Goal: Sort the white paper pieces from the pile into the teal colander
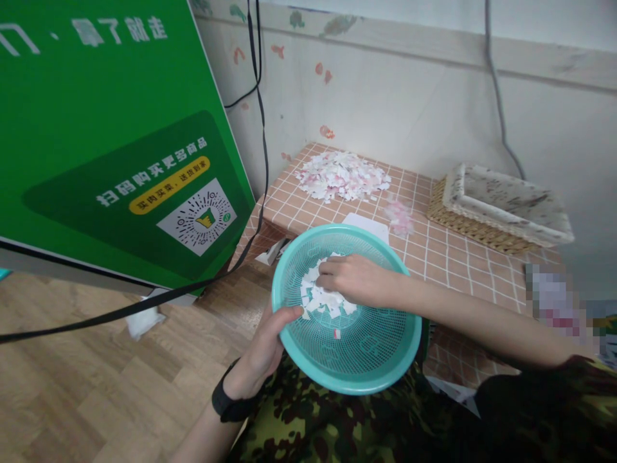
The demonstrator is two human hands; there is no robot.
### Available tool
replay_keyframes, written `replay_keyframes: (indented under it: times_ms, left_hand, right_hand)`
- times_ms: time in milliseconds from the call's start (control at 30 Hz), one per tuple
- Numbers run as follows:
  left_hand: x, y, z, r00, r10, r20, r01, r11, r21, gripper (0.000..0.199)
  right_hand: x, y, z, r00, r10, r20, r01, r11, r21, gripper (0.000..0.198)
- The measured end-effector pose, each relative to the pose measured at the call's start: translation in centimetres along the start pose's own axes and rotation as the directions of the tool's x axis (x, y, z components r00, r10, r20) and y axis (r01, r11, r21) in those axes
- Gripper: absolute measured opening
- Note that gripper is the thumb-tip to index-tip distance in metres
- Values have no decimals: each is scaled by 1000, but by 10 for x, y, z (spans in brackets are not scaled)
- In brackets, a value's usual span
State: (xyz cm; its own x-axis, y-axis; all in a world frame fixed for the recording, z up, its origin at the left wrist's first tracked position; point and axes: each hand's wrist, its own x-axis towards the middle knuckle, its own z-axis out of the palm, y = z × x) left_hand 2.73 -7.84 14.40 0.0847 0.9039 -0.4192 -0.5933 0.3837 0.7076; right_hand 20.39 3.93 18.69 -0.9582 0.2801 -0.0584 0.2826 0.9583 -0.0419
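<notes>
A turquoise plastic colander (347,379) is tilted towards me over my lap. My left hand (270,337) grips its left rim, with the thumb over the edge and the fingers hidden beneath. Small white paper scraps (332,302) lie heaped inside, and one bit with a red mark sits apart from them. My right hand (354,278) reaches in from the right, its fingers curled down and closed among the scraps. Exactly how much paper is between the fingertips is hidden.
Behind the colander, a table with a brown checked cloth (424,257) holds a pile of paper scraps (342,175), some pinkish scraps (400,215) and a lined wicker basket (486,228). A green cabinet (110,83) stands left. A black strap (193,289) crosses in front of it.
</notes>
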Motion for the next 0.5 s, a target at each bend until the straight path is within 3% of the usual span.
replay_keyframes:
  times_ms: [233, 500]
  left_hand:
    - [0, 0, 0, 1000, -20, 2, 20, 1000, -15, 31]
    - [-1, 1, 0, 998, -59, 14, 60, 997, -50, 29]
  right_hand:
    - [-1, 1, 1, 1000, -7, 5, 7, 999, 39, 14]
    - [-11, 7, -7, 998, 54, 15, -56, 971, 231, 16]
